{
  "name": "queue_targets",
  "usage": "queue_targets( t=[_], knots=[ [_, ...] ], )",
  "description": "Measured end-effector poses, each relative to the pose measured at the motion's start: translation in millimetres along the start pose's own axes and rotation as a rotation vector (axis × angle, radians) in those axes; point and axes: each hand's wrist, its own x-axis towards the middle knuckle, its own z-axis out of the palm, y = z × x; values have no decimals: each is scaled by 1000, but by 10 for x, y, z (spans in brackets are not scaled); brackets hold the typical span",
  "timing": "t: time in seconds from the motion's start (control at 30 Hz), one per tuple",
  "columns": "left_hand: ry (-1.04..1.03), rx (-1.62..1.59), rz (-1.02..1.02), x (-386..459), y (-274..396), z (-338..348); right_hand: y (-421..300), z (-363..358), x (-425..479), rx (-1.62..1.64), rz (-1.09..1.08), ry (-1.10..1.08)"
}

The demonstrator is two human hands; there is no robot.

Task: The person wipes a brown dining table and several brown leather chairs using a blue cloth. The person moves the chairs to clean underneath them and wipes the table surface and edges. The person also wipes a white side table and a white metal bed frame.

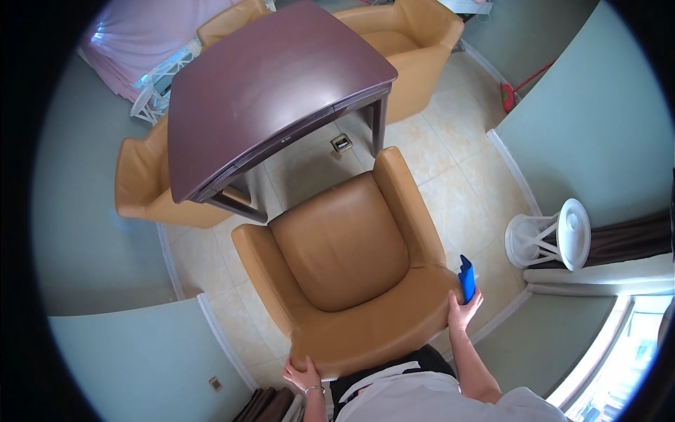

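A tan leather armchair (369, 322) stands right before me, its backrest towards my body and its seat facing a dark wooden table (274, 68). My left hand (304, 374), with a bracelet at the wrist, grips the left end of the backrest's top. At the right end, my right hand (464, 308) holds the backrest's corner together with a folded blue cloth (466, 278), which sticks up past the fingers. The front of the chair lies close to the table's near edge, between its two near legs.
More tan armchairs (414, 79) stand around the table. A white round stand (574, 235) is at the right, near dark and light curtains (627, 237). Under the table is a floor socket box (341, 143). Pale walls (132, 353) flank both sides; a red-handled tool (508, 97) leans at upper right.
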Motion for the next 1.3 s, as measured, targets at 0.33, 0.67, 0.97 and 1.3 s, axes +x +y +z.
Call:
queue_targets(
  t=[0.33,0.67,0.97,1.3],
  knots=[
    [244,80,120,478,741,303,-605,661,483,-42,-1,35],
    [294,56,118,620,1014,487,-816,947,803,-2,-32,38],
    [295,28,79,685,1131,524,-907,1034,887,25,-84,44],
    [286,26,60,791,1234,501,-878,1118,871,83,-103,57]
  ],
)
